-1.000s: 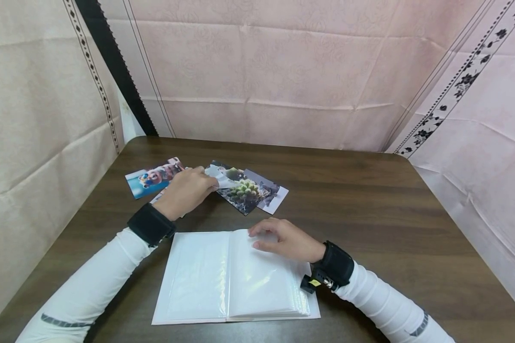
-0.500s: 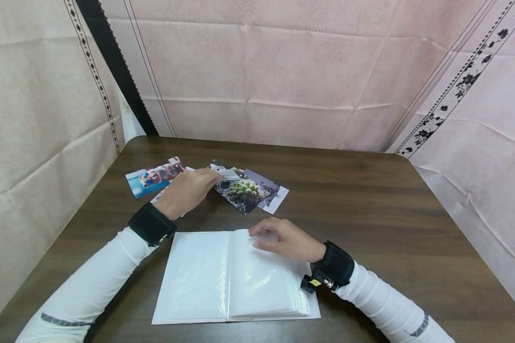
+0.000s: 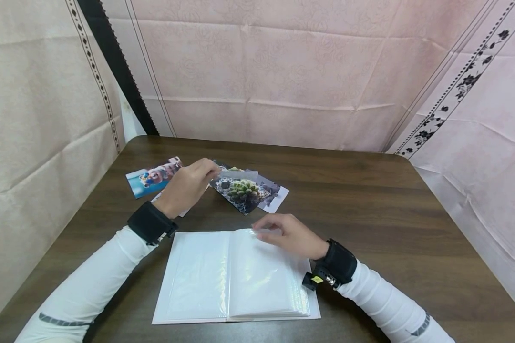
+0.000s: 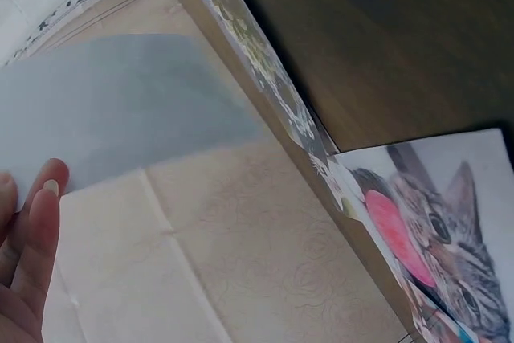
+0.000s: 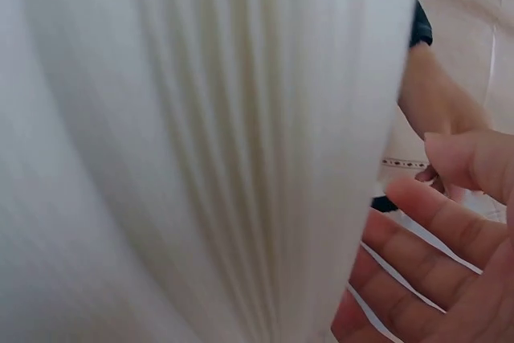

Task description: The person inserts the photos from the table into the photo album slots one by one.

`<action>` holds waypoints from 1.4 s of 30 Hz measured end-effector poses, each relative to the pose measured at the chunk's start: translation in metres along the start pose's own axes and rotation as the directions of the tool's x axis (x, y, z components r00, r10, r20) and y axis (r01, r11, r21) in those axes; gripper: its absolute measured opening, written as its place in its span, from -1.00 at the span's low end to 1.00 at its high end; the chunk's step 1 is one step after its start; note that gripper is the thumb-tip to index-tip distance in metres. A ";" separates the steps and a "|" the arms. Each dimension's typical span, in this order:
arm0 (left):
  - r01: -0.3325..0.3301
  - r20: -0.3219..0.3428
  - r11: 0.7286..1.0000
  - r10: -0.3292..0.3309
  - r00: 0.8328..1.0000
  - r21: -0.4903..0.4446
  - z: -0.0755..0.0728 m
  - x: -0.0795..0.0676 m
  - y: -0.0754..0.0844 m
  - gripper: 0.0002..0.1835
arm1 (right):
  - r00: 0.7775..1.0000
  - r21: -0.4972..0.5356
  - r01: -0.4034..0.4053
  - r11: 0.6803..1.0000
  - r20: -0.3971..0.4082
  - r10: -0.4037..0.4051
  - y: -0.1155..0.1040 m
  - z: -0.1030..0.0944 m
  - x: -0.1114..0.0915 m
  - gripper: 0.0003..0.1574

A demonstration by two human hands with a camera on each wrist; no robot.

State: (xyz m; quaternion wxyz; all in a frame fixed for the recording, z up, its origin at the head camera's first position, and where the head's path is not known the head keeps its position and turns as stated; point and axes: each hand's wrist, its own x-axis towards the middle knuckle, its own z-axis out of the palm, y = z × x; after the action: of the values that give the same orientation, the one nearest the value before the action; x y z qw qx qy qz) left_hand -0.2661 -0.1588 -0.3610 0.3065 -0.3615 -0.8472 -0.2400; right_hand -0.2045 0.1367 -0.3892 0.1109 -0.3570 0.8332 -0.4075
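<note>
My left hand (image 3: 186,188) is at the scattered photos on the far side of the table. It pinches a photo (image 4: 120,110) by one end, its plain greyish side showing in the left wrist view. Below lies a photo of a succulent plant (image 3: 242,191), overlapping others. A cat photo (image 4: 466,230) lies near the left hand. My right hand (image 3: 293,236) is over the top of the open photo album (image 3: 197,276), fingers loosely bent and spread. In the right wrist view the fingers are beside the album's fanned pages (image 5: 233,118); whether they touch is unclear.
A photo with a blue background (image 3: 143,186) lies left of my left hand. Another photo with a pale border (image 3: 279,199) sticks out from under the succulent photo. Patterned cloth (image 3: 262,71) hangs behind the brown table (image 3: 369,200).
My left hand has raised the pinched photo slightly, and it now appears flatter and extends rightward over the succulent photo. My right hand has shifted a little to the right.
</note>
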 end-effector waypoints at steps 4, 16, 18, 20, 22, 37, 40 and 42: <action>-0.020 0.005 0.999 0.020 1.000 -0.045 -0.002 0.003 0.000 -0.68 | 0.992 0.047 0.010 0.999 -0.126 -0.004 0.000 -0.009 0.001 -0.72; 0.201 0.044 0.897 -0.200 0.979 -0.394 -0.003 0.007 0.003 -0.77 | 0.918 0.120 0.059 0.991 -0.397 -0.007 -0.009 -0.035 0.002 -0.75; 0.229 0.052 0.879 -0.228 0.972 -0.418 -0.003 0.006 0.004 -0.79 | 0.925 0.125 0.049 0.991 -0.380 0.002 -0.009 -0.036 0.004 -0.73; 0.249 0.066 0.859 -0.246 0.967 -0.448 -0.003 0.006 0.005 -0.80 | 0.933 0.124 0.035 0.992 -0.358 0.012 -0.010 -0.037 0.007 -0.70; 0.264 0.086 0.834 -0.255 0.963 -0.484 -0.002 0.006 0.006 -0.81 | 0.940 0.113 0.027 0.993 -0.342 0.014 -0.012 -0.038 0.010 -0.67; 0.265 0.196 0.660 -0.179 0.964 -0.703 -0.001 0.007 0.020 -0.75 | 0.999 0.196 -0.030 0.980 0.021 0.027 -0.029 -0.036 0.054 -0.44; 0.264 0.201 0.628 -0.172 0.964 -0.732 -0.001 0.007 0.021 -0.74 | 0.996 0.243 -0.033 0.970 0.087 0.012 -0.032 -0.033 0.061 -0.45; 0.272 0.211 0.599 -0.171 0.962 -0.753 -0.002 0.007 0.022 -0.74 | 0.994 0.277 -0.044 0.960 0.112 0.013 -0.033 -0.031 0.065 -0.44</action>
State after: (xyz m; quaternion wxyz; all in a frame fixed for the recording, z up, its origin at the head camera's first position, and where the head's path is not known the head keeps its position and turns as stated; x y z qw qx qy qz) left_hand -0.2527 -0.1433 -0.3507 0.0384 -0.3634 -0.7154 -0.5955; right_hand -0.2488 0.0972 -0.3372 0.2111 -0.3474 0.7652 -0.4992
